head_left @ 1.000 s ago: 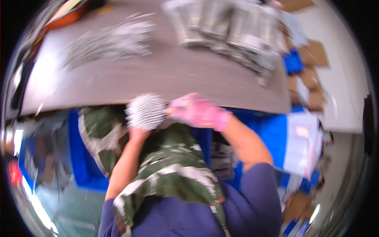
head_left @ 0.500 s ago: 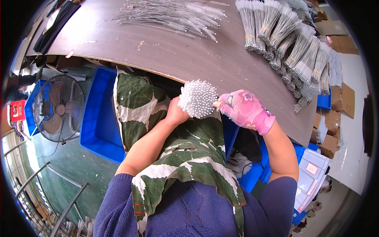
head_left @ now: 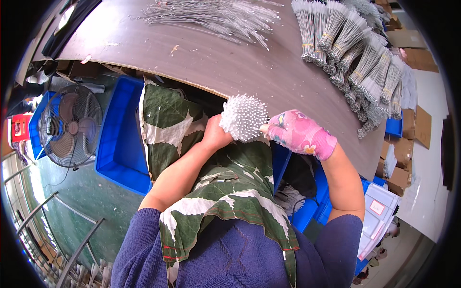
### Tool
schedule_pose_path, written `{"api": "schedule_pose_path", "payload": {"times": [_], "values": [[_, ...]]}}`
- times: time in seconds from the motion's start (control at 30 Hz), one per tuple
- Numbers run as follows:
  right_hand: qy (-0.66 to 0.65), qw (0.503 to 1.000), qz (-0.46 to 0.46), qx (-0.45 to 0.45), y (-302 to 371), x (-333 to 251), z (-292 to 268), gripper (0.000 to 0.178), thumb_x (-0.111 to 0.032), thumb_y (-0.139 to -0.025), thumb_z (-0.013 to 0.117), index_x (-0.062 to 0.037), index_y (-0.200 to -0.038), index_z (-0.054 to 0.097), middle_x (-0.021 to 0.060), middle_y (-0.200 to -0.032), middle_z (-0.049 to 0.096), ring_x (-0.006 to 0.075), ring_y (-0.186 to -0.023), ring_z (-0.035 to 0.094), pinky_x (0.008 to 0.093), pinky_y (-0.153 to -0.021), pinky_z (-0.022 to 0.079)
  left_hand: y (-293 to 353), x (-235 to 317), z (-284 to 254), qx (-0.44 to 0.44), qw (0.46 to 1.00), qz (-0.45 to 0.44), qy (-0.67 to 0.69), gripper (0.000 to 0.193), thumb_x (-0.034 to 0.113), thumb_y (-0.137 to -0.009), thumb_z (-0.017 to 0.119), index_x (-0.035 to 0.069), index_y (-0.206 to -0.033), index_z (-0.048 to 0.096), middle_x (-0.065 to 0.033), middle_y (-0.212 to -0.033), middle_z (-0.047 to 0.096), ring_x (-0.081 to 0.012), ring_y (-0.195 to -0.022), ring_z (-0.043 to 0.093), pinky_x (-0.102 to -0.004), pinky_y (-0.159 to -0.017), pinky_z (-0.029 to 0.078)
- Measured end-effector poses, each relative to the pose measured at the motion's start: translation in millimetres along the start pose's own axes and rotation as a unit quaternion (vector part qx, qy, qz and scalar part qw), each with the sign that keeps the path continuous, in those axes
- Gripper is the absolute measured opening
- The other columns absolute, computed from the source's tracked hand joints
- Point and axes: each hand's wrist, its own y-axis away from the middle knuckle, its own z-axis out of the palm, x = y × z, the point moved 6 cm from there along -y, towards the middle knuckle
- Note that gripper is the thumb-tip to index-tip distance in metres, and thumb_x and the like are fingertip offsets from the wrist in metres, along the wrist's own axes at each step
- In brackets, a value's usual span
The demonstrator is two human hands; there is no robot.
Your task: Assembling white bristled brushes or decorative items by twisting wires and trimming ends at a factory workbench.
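Observation:
My bare left hand [head_left: 218,133] is wrapped round a bundle of thin wire brushes [head_left: 245,117]. The white bristle tips point up toward me in a round cluster, and the stems below are hidden. Just right of the cluster, my right hand [head_left: 301,133] wears a pink flowered glove that leaves the fingertips bare. Its thumb and fingers are pinched together close to the bundle's edge. Whatever they may hold is too small to make out. Both hands are over my lap, at the table's near edge, above a green and white leaf-patterned apron [head_left: 168,117].
Loose wire brushes [head_left: 216,19] lie spread on the brown table [head_left: 192,62]. Banded brush bundles [head_left: 345,48] are piled at its right. A blue bin [head_left: 122,144] and a floor fan [head_left: 72,127] stand at left. A pale lidded box [head_left: 377,211] sits at lower right.
My right hand has rotated slightly at the wrist, with its fingers still pinched beside the bundle. The bundle stays in my left hand, shifted very slightly. The whole view has moved a little.

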Motion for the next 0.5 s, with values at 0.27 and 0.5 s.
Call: {"api": "schedule_pose_path", "payload": {"times": [0.27,0.5], "values": [[0.018,0.999,0.008,0.027,-1,8,11,0.038,-0.038,-0.09,0.054,-0.0031,-0.083,0.066,0.0134,-0.07,0.062,0.0231,-0.068,0.058,0.0356,-0.07,0.045,0,16,-10,-0.007,0.999,-0.036,0.001,0.038,0.023,-0.069,0.073,0.007,-0.102,0.062,-0.0161,-0.093,0.066,-0.0352,-0.089,0.063,-0.0393,-0.076,0.051],[-0.007,0.999,0.007,0.046,1,7,14,0.039,-0.038,-0.09,0.054,-0.0024,-0.083,0.065,0.0167,-0.069,0.059,0.0268,-0.066,0.056,0.0364,-0.069,0.045,3,12,-9,0.001,0.999,-0.034,0.009,0.041,0.022,-0.068,0.074,0.007,-0.104,0.06,-0.016,-0.095,0.066,-0.0353,-0.089,0.063,-0.0403,-0.076,0.051]]}}
